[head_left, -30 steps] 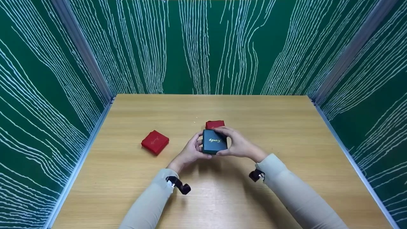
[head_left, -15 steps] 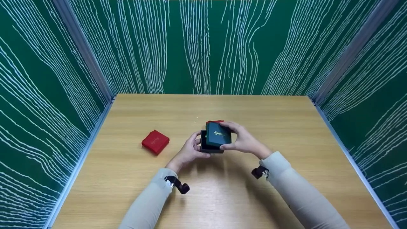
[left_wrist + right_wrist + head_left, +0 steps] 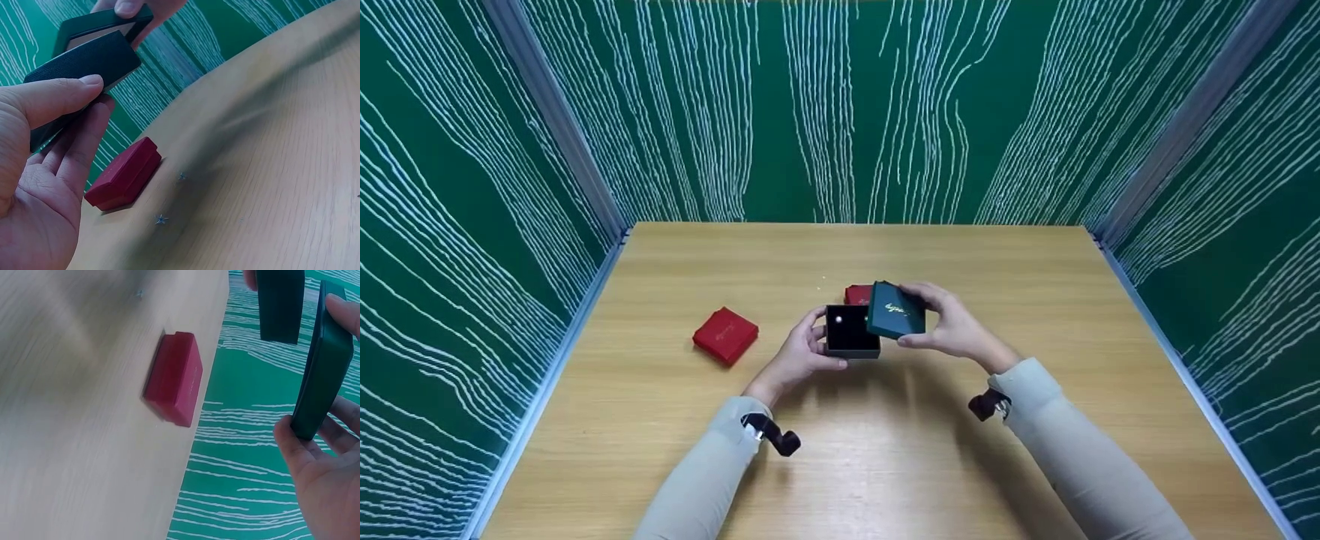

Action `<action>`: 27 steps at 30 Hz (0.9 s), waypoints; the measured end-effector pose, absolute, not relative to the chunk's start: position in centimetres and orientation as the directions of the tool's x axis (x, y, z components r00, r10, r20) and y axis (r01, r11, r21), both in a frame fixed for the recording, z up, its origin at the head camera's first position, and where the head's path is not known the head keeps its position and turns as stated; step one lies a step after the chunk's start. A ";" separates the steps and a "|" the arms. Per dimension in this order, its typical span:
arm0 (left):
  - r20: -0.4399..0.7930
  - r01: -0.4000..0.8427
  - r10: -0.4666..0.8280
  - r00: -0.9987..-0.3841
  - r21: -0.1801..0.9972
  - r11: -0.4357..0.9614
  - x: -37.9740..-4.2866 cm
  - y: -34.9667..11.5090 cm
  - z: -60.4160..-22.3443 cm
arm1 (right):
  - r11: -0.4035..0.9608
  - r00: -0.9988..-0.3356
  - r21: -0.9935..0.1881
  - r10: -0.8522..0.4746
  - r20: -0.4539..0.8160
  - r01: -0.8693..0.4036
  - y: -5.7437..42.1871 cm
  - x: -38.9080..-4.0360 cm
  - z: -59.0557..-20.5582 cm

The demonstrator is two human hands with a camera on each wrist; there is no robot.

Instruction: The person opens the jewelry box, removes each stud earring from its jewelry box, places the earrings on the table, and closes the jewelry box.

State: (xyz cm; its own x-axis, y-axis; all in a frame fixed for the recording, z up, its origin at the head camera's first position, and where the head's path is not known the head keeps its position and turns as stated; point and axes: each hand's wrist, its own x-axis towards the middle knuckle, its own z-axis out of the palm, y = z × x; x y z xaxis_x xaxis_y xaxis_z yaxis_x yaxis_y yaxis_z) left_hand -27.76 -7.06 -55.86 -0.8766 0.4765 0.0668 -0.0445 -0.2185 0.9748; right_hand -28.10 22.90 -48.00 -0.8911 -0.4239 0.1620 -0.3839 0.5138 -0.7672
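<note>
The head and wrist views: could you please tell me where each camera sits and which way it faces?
Head: worn on the head, facing forward and down at the table; left hand, right hand and sleeves show.
Left wrist: on that wrist, facing the box base; the left hand shows, some right-hand fingers behind.
Right wrist: on that wrist, facing the lid; the right hand shows, and a bit of the left at top.
Shared: both wrist views show box base, lid and a red box.
</note>
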 end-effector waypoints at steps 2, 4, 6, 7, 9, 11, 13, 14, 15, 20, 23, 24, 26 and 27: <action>0.069 -0.037 0.466 -0.882 0.976 -0.215 -27.7 -7.3 -55.9 | 0.519 -0.897 -0.771 -0.416 0.151 -0.370 23.2 -28.1 -48.1; 0.074 -0.033 0.456 -0.887 0.974 -0.223 -27.7 -7.4 -55.9 | 0.523 -0.900 -0.771 -0.411 0.145 -0.363 23.5 -28.1 -48.3; 0.083 -0.027 0.448 -0.890 0.972 -0.234 -27.7 -7.5 -55.9 | 0.526 -0.904 -0.774 -0.404 0.139 -0.354 23.8 -28.1 -48.5; 0.087 -0.023 0.443 -0.892 0.971 -0.238 -27.7 -7.6 -56.0 | 0.528 -0.905 -0.773 -0.402 0.138 -0.352 24.0 -28.1 -48.5; 0.091 -0.020 0.431 -0.898 0.969 -0.245 -27.7 -7.6 -56.1 | 0.538 -0.911 -0.772 -0.392 0.126 -0.339 24.3 -28.1 -48.7; 0.088 -0.015 0.417 -0.904 0.971 -0.239 -27.7 -7.7 -56.1 | 0.553 -0.917 -0.767 -0.384 0.111 -0.325 24.6 -28.0 -48.9; 0.081 -0.016 0.404 -0.911 0.973 -0.232 -27.8 -7.8 -56.1 | 0.571 -0.923 -0.761 -0.373 0.092 -0.307 24.9 -28.0 -49.1; 0.077 -0.018 0.399 -0.914 0.973 -0.228 -27.7 -7.8 -56.1 | 0.579 -0.925 -0.758 -0.369 0.085 -0.300 25.1 -27.9 -49.2; 0.074 -0.019 0.397 -0.915 0.974 -0.224 -27.7 -7.9 -56.1 | 0.586 -0.926 -0.754 -0.368 0.079 -0.298 25.2 -27.9 -49.3; 0.063 -0.023 0.390 -0.919 0.977 -0.214 -28.0 -8.2 -56.3 | 0.597 -0.928 -0.744 -0.364 0.080 -0.299 26.0 -27.9 -49.9; 0.064 -0.025 0.384 -0.921 0.975 -0.221 -28.1 -8.3 -56.4 | 0.619 -0.936 -0.735 -0.347 0.060 -0.276 26.7 -27.9 -50.3; 0.065 -0.023 0.384 -0.921 0.975 -0.221 -28.2 -8.3 -56.5 | 0.630 -0.939 -0.729 -0.340 0.050 -0.267 26.9 -27.9 -50.5; 0.066 -0.021 0.378 -0.923 0.975 -0.223 -28.2 -8.3 -56.4 | 0.652 -0.946 -0.719 -0.323 0.024 -0.241 27.3 -27.8 -50.7; 0.065 -0.023 0.376 -0.924 0.974 -0.225 -28.1 -8.3 -56.4 | 0.660 -0.949 -0.715 -0.316 0.013 -0.230 27.6 -27.8 -50.8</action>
State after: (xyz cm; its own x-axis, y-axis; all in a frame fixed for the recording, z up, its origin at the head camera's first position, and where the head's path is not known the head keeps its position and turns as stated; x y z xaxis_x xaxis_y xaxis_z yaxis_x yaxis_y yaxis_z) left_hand -28.13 -8.34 -56.37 -0.9243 0.3761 0.0655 -0.0226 -0.2251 0.9741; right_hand -27.80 27.58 -50.80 -0.9485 -0.3165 0.0134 -0.2303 0.6599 -0.7152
